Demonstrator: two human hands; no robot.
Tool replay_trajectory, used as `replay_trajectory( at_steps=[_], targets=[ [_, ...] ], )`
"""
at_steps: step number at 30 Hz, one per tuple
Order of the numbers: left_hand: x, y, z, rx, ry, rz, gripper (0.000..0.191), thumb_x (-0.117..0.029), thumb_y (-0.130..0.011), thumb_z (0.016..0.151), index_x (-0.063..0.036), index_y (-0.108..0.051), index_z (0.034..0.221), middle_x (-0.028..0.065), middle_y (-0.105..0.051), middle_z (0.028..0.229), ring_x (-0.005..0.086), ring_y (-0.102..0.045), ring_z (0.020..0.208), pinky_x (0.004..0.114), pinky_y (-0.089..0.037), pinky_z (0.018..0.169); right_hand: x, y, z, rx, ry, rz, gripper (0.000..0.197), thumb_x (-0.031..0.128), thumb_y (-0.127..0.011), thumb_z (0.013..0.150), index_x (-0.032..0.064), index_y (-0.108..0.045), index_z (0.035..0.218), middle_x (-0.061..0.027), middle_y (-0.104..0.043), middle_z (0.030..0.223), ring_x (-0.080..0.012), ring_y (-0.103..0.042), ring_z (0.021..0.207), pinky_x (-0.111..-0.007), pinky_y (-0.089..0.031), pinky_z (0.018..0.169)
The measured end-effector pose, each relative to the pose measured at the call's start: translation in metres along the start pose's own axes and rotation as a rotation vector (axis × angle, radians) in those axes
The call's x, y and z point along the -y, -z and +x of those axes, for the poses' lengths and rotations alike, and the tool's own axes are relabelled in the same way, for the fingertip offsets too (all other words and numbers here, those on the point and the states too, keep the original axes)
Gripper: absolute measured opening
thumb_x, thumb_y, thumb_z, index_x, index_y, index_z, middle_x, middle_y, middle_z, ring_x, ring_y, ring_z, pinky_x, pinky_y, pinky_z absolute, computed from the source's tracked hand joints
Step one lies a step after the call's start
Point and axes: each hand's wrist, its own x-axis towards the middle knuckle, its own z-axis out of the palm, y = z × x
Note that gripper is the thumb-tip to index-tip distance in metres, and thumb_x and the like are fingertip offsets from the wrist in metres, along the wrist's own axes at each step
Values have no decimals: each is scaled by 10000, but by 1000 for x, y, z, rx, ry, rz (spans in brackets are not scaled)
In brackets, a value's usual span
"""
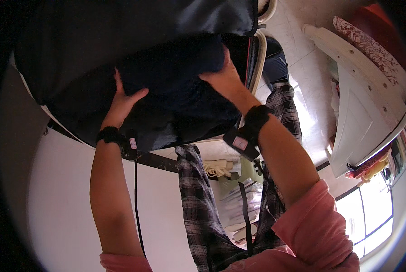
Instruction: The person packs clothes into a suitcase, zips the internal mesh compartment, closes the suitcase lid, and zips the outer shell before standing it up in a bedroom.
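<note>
Before me lies an open suitcase with a dark lining (155,136) and a pale rim (257,64). Inside it is a bulky dark blue cloth (175,68), perhaps a folded garment; its outline fades into the shadow. My left hand (121,97) grips the cloth's left side, thumb spread over it and fingers along its edge. At the right side my right hand (221,74) clasps the same cloth, with the thumb on top and the fingers partly hidden behind it. A black flap (138,30) of the suitcase hangs over the cloth's far part.
Black wrist straps with small devices (130,146) sit on both forearms, and a cable (137,204) runs from the left one. Below are pale shoes (218,168) and plastic-wrapped packets (245,200). A white panelled piece of furniture (363,102) stands at right on the tiled floor (305,64).
</note>
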Motion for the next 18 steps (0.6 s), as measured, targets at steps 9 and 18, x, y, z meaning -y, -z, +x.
replay_trajectory(
  at_steps=[9, 18],
  targets=[
    [4, 10, -16, 108, 28, -176, 1010, -250, -684, 756, -175, 71, 1423, 123, -180, 1465, 293, -199, 1342, 372, -175, 1095, 30, -41, -130, 93, 310, -294, 877, 201, -752, 518, -15, -277, 1223, -182, -355, 1142, -357, -339, 1067, -508, -269, 894],
    [23, 21, -12, 129, 86, -260, 997, -361, -697, 749, -207, 17, 1427, 112, -182, 1465, 279, -184, 1347, 402, -168, 1099, 43, -55, -141, 128, 265, -287, 881, 227, -760, 535, -39, -273, 1219, -189, -338, 1209, -368, -328, 1112, -535, -286, 863]
  ],
)
